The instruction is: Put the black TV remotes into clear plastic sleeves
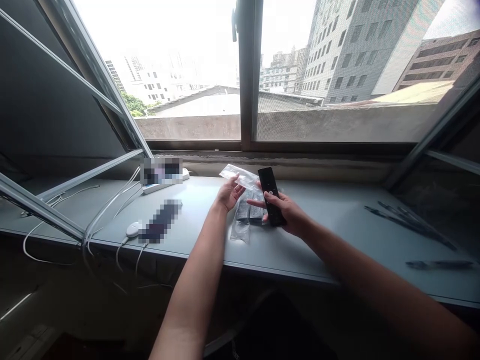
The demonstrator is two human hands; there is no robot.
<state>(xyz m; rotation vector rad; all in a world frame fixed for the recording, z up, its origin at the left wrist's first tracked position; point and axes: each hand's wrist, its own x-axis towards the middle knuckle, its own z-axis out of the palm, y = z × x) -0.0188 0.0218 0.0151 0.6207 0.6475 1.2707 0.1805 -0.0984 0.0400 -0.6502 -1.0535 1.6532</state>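
In my right hand (283,207) is a black remote control (267,182), held upright with the thumb over its buttons. My left hand (228,193) is closed on the edge of a clear plastic bag (240,175), which stretches behind the remote's upper part. Below and between both hands, more clear plastic packaging (240,232) lies on the grey table (318,260), with dark items (249,210) inside it. What those dark items are I cannot make out.
To the left are a white power strip (165,186), white cables (108,200), a round white charger (132,229) and a blurred-out dark object (160,222). Several dark thin items (408,222) lie at the right. Metal frame bars (108,95) rise at the left, before a window.
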